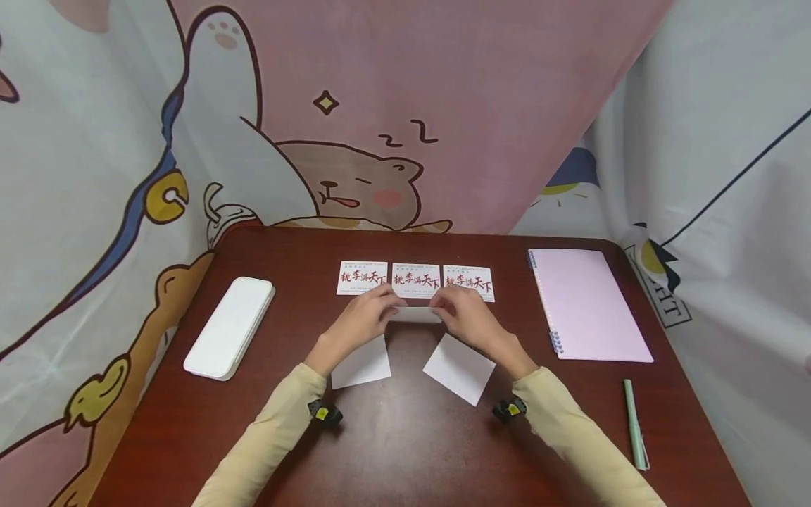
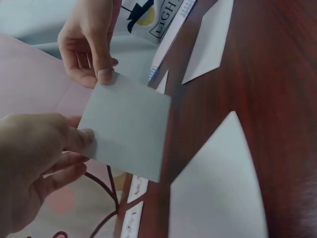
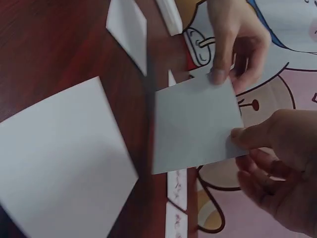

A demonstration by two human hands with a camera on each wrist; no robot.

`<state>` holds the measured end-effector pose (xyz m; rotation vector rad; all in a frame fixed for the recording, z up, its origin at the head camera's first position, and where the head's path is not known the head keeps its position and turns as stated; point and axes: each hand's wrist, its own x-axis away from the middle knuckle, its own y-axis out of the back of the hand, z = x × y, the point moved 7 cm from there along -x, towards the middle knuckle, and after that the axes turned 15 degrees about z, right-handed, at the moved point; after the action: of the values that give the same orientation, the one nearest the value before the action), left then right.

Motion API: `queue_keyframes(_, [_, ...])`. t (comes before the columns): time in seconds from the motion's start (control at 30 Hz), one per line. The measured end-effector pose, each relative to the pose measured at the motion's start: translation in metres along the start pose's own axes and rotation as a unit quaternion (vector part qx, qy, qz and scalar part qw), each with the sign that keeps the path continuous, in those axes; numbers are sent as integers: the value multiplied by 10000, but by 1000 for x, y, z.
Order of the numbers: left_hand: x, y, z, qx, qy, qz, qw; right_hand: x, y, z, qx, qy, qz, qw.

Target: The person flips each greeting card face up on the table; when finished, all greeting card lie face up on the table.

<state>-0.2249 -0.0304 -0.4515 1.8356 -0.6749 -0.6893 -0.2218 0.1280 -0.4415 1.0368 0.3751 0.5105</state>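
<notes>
Lying nearest on the dark red table are two blank white cards, one on the left and one on the right, both flat and apart from each other. A pale green pen rests at the near right edge. Just beyond the two blank cards, both hands hold a third blank card lifted off the tabletop at the centre: the left hand pinches its left edge between thumb and fingers, and the right hand pinches its right edge the same way; the wrist views show each thumb pressed on the card's face. One white case lies closed at the left side. One pink spiral notebook lies closed at the right. Farthest, three printed cards with red lettering sit in a row, side by side, just behind the hands.
</notes>
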Motion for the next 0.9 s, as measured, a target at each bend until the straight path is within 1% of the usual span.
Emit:
queue_keyframes(0.07, [2,-4,-1,-125,-25,21,9999,5,-3,-2,153,97,-111,9998])
queue_keyframes(0.13, [5,-11,-1,-191,-18,121,9997,11,-9,-4,305,183,-164,9992])
queue_keyframes(0.27, [12,-24,-1,-37,-20,396,9992,19,-24,-9,444,287,-189,9984])
queue_keyframes(0.37, [16,-32,0,130,-4,491,9987,23,-33,-11,469,302,-219,9982])
queue_keyframes(0.5, [19,-41,2,172,16,461,9988,26,-42,-14,571,306,-204,9977])
queue_keyframes(0.6, [20,-46,3,110,4,414,9991,27,-47,-14,660,265,-182,9973])
queue_keyframes(0.9, [23,-54,3,141,-112,221,9996,28,-56,-18,740,79,-144,9971])
